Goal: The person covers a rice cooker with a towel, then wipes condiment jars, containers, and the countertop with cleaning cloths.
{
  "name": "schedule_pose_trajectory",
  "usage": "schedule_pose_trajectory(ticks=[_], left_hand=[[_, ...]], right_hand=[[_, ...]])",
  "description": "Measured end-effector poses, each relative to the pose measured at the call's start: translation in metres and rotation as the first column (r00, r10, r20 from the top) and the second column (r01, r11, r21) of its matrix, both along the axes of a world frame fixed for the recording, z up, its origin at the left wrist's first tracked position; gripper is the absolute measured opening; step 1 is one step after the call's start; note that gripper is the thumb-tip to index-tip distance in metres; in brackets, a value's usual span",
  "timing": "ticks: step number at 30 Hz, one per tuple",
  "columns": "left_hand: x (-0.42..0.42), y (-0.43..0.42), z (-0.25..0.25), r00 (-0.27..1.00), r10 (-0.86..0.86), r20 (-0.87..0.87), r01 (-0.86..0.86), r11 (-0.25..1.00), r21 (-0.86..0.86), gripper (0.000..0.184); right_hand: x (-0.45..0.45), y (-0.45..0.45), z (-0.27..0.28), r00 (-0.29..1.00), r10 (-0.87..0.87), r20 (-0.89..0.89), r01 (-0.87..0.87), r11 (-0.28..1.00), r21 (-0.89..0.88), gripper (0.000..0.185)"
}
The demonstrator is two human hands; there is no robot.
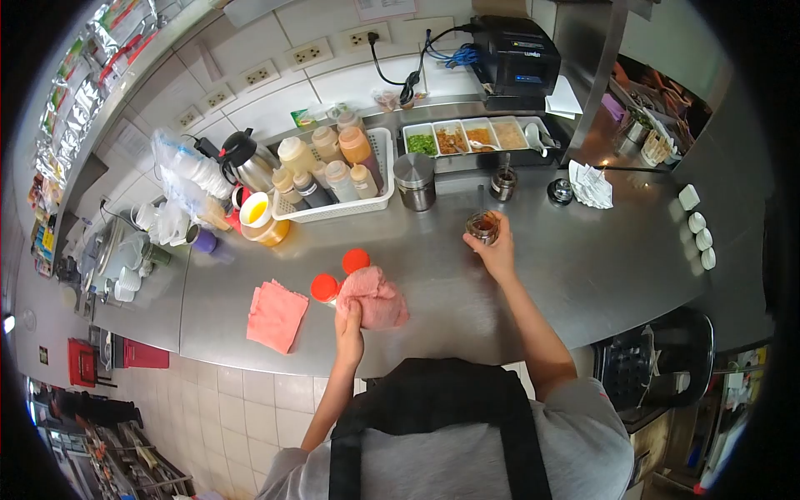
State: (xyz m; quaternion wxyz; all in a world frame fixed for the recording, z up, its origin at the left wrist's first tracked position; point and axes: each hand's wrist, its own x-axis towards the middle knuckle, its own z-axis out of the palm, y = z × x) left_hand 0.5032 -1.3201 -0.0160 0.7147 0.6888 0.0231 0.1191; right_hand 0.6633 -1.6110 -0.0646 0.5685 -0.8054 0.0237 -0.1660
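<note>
My left hand (351, 331) is closed round a bunched pink cloth (379, 300) above the steel counter. Just beyond the cloth stand two red-capped containers (323, 288), partly covered by it. My right hand (497, 250) grips a small glass jar (482, 226) with dark reddish contents and what looks like a thin handle rising out of it. Behind that hand is a second small glass jar (503, 184), also holding dark contents. A folded pink cloth (277, 317) lies flat to the left of my left hand.
A white basket (342, 205) of squeeze bottles and a steel canister (415, 182) stand at the back. Right of them sits a tray of chopped toppings (477, 137) below a black printer (517, 62). Crumpled receipts (591, 185) lie at the right.
</note>
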Motion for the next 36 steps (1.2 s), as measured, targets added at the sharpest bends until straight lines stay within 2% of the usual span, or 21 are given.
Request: schedule_pose_trajectory(ticks=[3, 4, 7, 10, 15, 18, 21, 23, 24, 26, 27, 28, 30, 33, 34, 35, 36], left_hand=[[-0.011, 0.002, -0.002, 0.997, 0.049, -0.063, -0.050, 0.999, -0.007, 0.048], [-0.012, 0.003, -0.004, 0.996, 0.052, -0.068, -0.051, 0.999, 0.003, 0.048], [-0.014, 0.007, -0.007, 0.996, 0.056, -0.072, -0.054, 0.998, 0.037, 0.048], [-0.013, 0.005, 0.000, 0.996, 0.060, -0.064, -0.056, 0.996, 0.067, 0.047], [-0.012, 0.007, -0.002, 0.993, 0.023, -0.115, -0.014, 0.997, 0.076, 0.052], [-0.012, 0.004, -0.007, 0.993, 0.066, -0.101, -0.056, 0.994, 0.098, 0.043], [-0.015, 0.004, -0.008, 0.991, 0.096, -0.097, -0.076, 0.979, 0.187, 0.042], [-0.014, 0.007, -0.011, 0.992, 0.101, -0.082, -0.085, 0.981, 0.173, 0.042], [-0.015, 0.009, -0.013, 0.992, 0.101, -0.077, -0.087, 0.982, 0.165, 0.042], [-0.014, 0.016, -0.017, 0.991, 0.115, -0.073, -0.102, 0.981, 0.163, 0.043], [-0.013, 0.016, -0.019, 0.990, 0.122, -0.070, -0.110, 0.981, 0.160, 0.043], [-0.010, 0.012, -0.012, 0.991, 0.126, -0.048, -0.117, 0.982, 0.150, 0.044], [-0.007, 0.015, -0.014, 0.994, 0.079, -0.081, -0.062, 0.979, 0.192, 0.046], [-0.003, 0.010, -0.002, 0.994, 0.001, -0.109, 0.022, 0.978, 0.208, 0.047], [-0.002, 0.008, 0.000, 0.993, -0.023, -0.114, 0.046, 0.979, 0.201, 0.047], [-0.002, 0.006, 0.004, 0.992, -0.044, -0.117, 0.067, 0.978, 0.195, 0.047], [-0.004, 0.004, 0.011, 0.990, -0.037, -0.136, 0.067, 0.974, 0.219, 0.047]], right_hand=[[0.024, -0.011, -0.010, 0.996, -0.093, 0.000, 0.091, 0.984, -0.151, 0.074], [0.036, -0.014, -0.019, 0.996, -0.084, -0.013, 0.082, 0.990, -0.113, 0.075], [0.073, -0.019, -0.050, 0.983, -0.147, 0.106, 0.168, 0.959, -0.226, 0.077], [0.093, -0.009, -0.055, 0.950, -0.293, 0.102, 0.310, 0.917, -0.253, 0.081], [0.121, 0.000, -0.048, 0.914, -0.391, 0.111, 0.406, 0.891, -0.203, 0.085], [0.138, -0.001, -0.045, 0.890, -0.439, 0.125, 0.456, 0.869, -0.192, 0.086], [0.153, -0.009, -0.044, 0.875, -0.464, 0.139, 0.482, 0.861, -0.159, 0.083], [0.155, -0.013, -0.044, 0.858, -0.497, 0.129, 0.512, 0.849, -0.128, 0.081], [0.140, -0.008, -0.032, 0.876, -0.463, 0.134, 0.481, 0.862, -0.161, 0.074], [0.107, 0.008, -0.028, 0.944, -0.266, 0.197, 0.315, 0.903, -0.291, 0.052], [0.089, 0.019, -0.036, 0.998, -0.038, 0.057, 0.050, 0.972, -0.232, 0.042], [0.071, 0.029, -0.046, 0.976, 0.205, -0.066, -0.212, 0.968, -0.133, 0.031], [0.034, 0.047, -0.067, 0.835, 0.550, 0.038, -0.524, 0.813, -0.255, 0.016], [-0.005, 0.060, -0.072, 0.749, 0.653, -0.107, -0.656, 0.709, -0.258, 0.014], [-0.007, 0.057, -0.060, 0.558, 0.738, -0.380, -0.830, 0.505, -0.238, 0.014], [-0.007, 0.050, -0.046, 0.309, 0.726, -0.615, -0.949, 0.280, -0.147, 0.015], [-0.008, 0.045, -0.027, 0.035, 0.618, -0.785, -0.998, 0.060, 0.002, 0.016]])
